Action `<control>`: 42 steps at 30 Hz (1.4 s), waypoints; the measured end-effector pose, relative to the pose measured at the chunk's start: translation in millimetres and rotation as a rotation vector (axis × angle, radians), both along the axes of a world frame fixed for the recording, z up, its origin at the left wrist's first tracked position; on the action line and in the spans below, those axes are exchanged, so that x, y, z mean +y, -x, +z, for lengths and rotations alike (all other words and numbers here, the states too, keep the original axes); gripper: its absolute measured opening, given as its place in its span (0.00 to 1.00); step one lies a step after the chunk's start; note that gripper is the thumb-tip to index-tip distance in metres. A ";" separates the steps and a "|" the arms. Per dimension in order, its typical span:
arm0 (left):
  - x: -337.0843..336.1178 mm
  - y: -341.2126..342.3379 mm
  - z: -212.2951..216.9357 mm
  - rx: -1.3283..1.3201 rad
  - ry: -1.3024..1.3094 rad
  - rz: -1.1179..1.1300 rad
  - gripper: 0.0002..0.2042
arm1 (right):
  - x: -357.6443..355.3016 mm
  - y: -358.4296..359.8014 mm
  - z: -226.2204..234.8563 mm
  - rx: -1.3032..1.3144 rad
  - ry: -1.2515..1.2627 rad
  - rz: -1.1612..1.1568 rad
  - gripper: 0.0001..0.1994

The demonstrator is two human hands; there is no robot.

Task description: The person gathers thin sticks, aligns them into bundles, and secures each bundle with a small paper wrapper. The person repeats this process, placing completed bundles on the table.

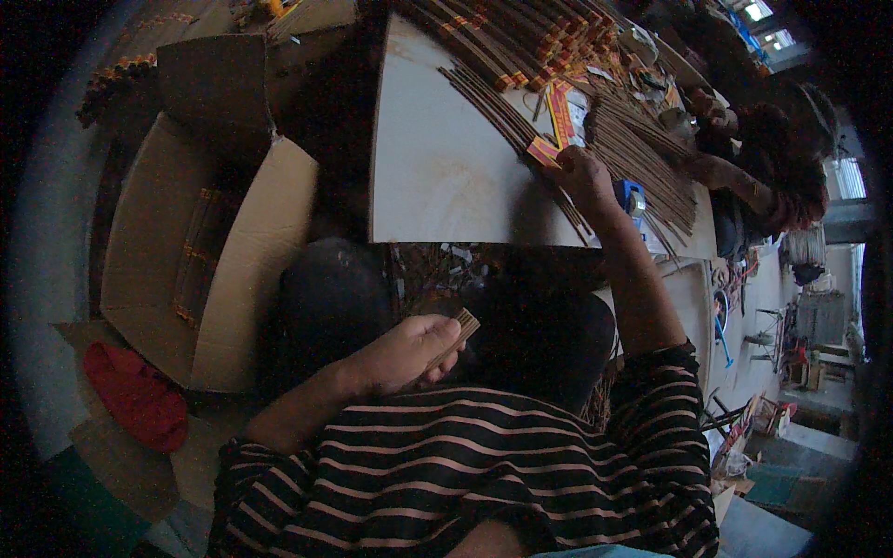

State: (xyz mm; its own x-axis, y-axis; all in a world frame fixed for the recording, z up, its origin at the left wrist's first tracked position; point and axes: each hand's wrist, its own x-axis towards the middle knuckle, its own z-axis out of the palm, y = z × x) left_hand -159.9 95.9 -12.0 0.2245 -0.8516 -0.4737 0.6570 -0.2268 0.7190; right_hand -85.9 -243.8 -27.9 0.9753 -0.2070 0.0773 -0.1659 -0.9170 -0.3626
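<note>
My left hand (409, 353) is closed around a short, tight bundle of thin brown sticks (468, 322) in front of my lap. The bundle's cut end points up and to the right, and the rest of it is hidden in my palm. Over the white table, my right hand (584, 175) pinches a red and yellow paper label (543, 152) by its edge. More labels (560, 104) lie just beyond these fingers. Loose brown sticks (498, 116) run beside the label, and a wide heap of sticks (642, 153) spreads to the right.
Labelled stick bundles (502, 46) are piled at the table's far side. A blue tool (631, 198) sits by my right wrist. At left stands an open cardboard box (256, 242) with bundles inside, near a red cloth (139, 400). Another person's hand (721, 174) reaches in from the right.
</note>
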 end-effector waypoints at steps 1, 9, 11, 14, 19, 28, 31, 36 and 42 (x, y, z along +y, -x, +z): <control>-0.8 -0.5 1.6 -0.006 -0.009 -0.008 0.17 | -3.1 1.4 -1.4 0.017 -0.006 0.010 0.13; -2.7 -3.2 4.1 0.005 -0.013 -0.007 0.17 | -14.7 -7.3 -7.3 0.153 0.190 0.092 0.11; -3.1 -4.0 5.5 -0.016 -0.042 -0.017 0.17 | -21.8 -4.3 -13.6 0.092 -0.020 0.043 0.09; -3.6 -4.9 5.3 -0.025 -0.045 -0.028 0.17 | -29.6 -3.0 -16.5 0.096 -0.185 0.017 0.08; -4.5 -6.6 7.3 -0.017 -0.028 -0.025 0.16 | -28.3 -2.9 -10.8 0.129 -0.319 0.004 0.07; -4.7 -6.6 7.0 0.022 -0.020 -0.010 0.15 | -21.3 -2.0 2.2 0.191 -0.361 -0.014 0.07; -4.9 -6.2 8.1 0.012 -0.023 -0.019 0.16 | -28.4 -1.1 -4.5 0.093 -0.264 -0.009 0.07; -1.1 -2.7 9.3 -0.092 0.023 -0.032 0.19 | -1.7 8.5 40.7 -0.314 0.221 -0.185 0.06; 12.9 -13.7 46.5 0.064 0.038 0.202 0.15 | 95.5 82.7 82.3 -0.044 -1.039 -0.183 0.10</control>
